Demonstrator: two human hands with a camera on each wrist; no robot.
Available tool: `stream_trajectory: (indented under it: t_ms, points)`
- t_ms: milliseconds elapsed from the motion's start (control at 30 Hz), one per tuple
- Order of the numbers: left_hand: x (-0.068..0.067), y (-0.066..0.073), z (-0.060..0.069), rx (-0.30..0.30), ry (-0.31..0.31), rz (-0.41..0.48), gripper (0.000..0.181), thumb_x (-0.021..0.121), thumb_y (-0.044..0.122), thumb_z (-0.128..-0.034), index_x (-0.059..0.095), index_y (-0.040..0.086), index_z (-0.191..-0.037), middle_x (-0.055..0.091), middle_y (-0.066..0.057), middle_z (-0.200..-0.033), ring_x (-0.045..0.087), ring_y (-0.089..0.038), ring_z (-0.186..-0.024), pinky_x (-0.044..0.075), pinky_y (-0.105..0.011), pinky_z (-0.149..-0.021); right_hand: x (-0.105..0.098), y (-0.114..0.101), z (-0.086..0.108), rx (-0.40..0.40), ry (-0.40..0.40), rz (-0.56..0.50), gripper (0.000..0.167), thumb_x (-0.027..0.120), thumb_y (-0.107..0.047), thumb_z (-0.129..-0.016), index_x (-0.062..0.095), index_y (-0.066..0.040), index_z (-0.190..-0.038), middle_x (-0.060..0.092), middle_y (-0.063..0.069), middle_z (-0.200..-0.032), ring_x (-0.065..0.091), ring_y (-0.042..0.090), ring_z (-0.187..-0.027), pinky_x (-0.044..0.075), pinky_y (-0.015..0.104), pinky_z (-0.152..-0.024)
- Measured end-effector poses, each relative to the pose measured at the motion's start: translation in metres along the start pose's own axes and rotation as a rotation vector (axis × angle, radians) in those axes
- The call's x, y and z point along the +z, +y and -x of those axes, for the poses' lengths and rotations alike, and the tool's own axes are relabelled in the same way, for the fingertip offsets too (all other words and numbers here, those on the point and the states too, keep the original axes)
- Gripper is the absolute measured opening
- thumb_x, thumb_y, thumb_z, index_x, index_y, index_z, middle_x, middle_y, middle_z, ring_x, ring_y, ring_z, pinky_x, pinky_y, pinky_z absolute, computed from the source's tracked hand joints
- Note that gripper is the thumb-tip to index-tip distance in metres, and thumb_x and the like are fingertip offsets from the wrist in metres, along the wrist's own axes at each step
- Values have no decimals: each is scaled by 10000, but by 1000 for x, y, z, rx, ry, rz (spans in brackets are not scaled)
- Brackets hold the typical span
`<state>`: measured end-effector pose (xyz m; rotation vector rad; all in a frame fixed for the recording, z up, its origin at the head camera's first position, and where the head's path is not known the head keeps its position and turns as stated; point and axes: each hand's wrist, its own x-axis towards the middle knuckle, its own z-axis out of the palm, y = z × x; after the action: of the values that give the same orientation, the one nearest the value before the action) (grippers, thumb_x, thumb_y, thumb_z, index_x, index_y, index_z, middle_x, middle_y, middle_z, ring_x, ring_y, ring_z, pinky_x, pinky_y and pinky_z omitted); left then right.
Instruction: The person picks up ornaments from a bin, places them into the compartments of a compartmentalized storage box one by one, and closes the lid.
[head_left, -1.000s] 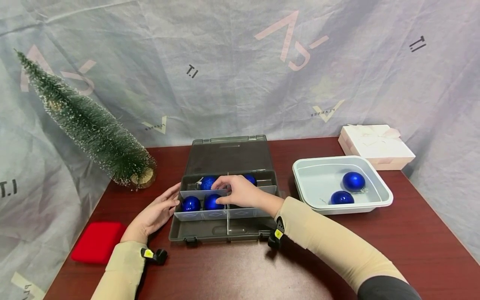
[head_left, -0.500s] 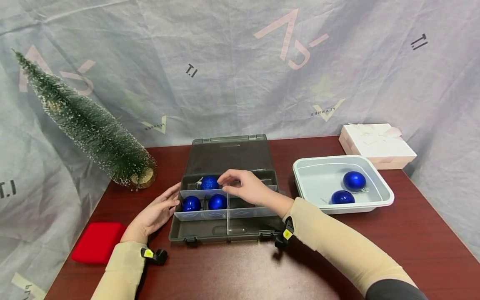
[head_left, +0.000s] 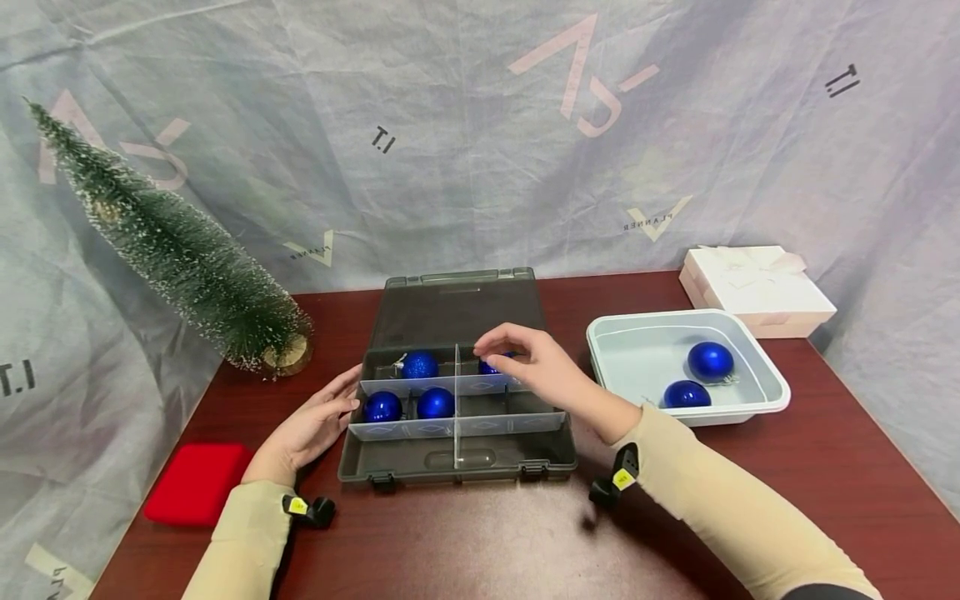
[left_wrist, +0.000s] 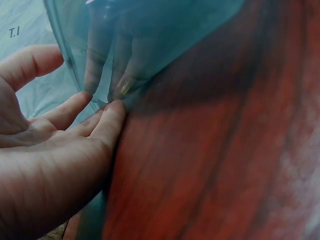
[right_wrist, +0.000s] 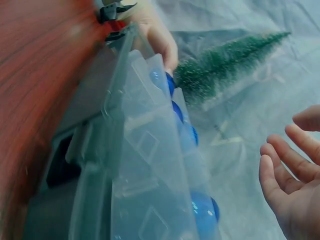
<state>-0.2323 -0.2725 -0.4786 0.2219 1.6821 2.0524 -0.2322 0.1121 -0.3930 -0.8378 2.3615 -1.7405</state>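
Stowing baubles, apparently: right hand loose-fingered, empty; left hand relaxed-fingered, touching organizer case; likely next: reach into tub.

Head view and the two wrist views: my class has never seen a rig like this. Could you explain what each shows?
There is no machine, only a person's bare hands. The wide picture comes from a head-worn camera; the close ones come from wrist cameras, one per wrist. On the reddish table are an open divided box with four blue balls, a pale tray with two more blue balls, a small tree, a red item and a white gift box. The left hand touches the divided box's side; the right hand is over it, holding nothing.
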Motion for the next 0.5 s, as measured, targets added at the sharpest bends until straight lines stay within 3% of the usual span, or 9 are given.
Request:
stream_trajectory:
  t_ms: [267,500]
  points:
    - [1,-1,-1,4,-2,16,761,430,-21,-1005,6,33,-1636,-124,-139,-1688,-183,-283,-1524,-84,-550,-1190,-32,-4,25,-37,81,-16,212,626,-80,-1015,684,-49,-1216,708,79,-1157,682,251,-1073,550,362,-890]
    - [1,1,0,5,-1,7,754,430,-16,-1009,18,39,-1638,-111,-137,-1690,-166,-283,-1529,-66,-546,-1196,-58,-7,39,-14,122,18,213,622,-95,-1017,680,-61,-1219,701,64,-1170,676,199,-1060,545,294,-853]
